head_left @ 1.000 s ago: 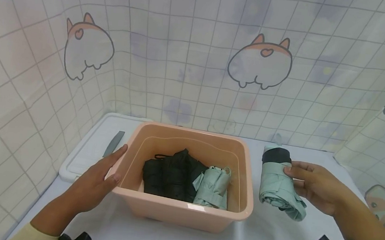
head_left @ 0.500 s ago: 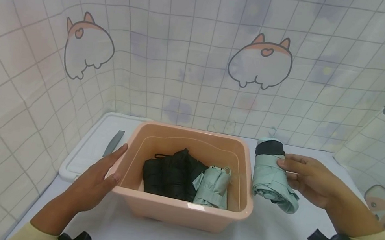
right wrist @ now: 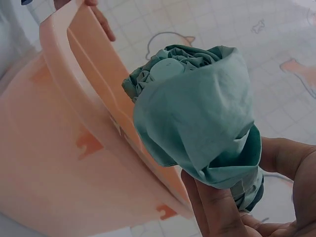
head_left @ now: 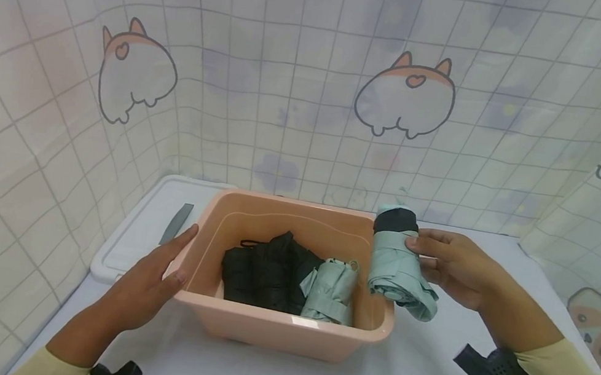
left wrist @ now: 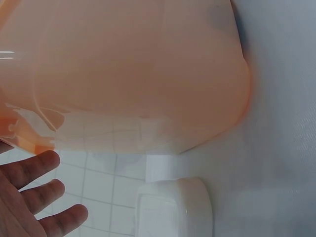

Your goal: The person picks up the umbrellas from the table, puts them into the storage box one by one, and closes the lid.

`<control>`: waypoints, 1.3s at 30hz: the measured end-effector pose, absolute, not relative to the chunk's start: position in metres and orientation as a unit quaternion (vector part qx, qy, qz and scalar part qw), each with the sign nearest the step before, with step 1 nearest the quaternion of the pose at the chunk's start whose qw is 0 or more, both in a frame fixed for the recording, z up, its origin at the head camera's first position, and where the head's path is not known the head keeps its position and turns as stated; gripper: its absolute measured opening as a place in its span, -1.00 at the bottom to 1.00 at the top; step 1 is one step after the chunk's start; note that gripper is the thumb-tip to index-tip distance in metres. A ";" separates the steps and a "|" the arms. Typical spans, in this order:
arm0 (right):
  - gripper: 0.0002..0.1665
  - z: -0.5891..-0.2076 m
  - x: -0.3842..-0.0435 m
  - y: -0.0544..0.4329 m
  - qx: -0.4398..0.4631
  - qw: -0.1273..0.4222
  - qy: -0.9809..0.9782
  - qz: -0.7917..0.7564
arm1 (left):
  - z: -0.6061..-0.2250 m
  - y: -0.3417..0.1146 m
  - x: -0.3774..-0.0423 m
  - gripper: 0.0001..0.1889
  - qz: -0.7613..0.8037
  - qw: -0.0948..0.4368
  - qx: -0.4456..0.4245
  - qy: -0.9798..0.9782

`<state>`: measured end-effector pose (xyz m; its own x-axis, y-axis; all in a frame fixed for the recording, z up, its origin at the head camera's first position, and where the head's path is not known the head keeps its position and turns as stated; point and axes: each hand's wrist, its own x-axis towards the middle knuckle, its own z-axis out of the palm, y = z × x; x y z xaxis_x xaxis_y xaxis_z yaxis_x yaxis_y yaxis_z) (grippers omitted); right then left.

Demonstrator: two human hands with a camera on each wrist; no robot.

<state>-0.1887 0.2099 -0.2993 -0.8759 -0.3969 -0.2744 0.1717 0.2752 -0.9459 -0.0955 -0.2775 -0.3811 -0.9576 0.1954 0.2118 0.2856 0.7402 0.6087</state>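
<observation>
My right hand (head_left: 455, 270) grips a folded pale-green umbrella (head_left: 397, 263) with a black band near its top, thumb on the near side. It is held above the right rim of a peach plastic bin (head_left: 284, 334). In the right wrist view the rolled end of the umbrella (right wrist: 197, 113) faces the camera. Inside the bin lie black folded bundles (head_left: 268, 276), probably umbrellas, and a second pale-green umbrella (head_left: 330, 290). At the bin's left rim rests my left hand (head_left: 147, 281); its fingers (left wrist: 42, 195) are extended and spread in the left wrist view.
A white plastic lid (head_left: 129, 245) with a grey strip (head_left: 176, 223) lies left of the bin, partly behind it. White cloth (head_left: 413, 373) covers the table. A checked curtain (head_left: 311, 90) with printed corgis hangs behind and at both sides.
My right hand has moved left with the pale-green umbrella, from beside the bin to over its right rim. The left hand and the bin have stayed put.
</observation>
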 end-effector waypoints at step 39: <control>-0.32 -0.294 -0.188 0.161 -0.061 0.233 0.729 -0.641 | -0.380 -0.278 -0.094 -0.28 -0.345 0.067 -0.131 -0.927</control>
<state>-0.1880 0.1612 -0.2936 -0.8837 -0.3874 -0.2625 0.2108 0.1713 -0.9624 -0.0943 -0.2776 -0.3799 -0.9566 0.1971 0.2146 0.2895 0.7273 0.6222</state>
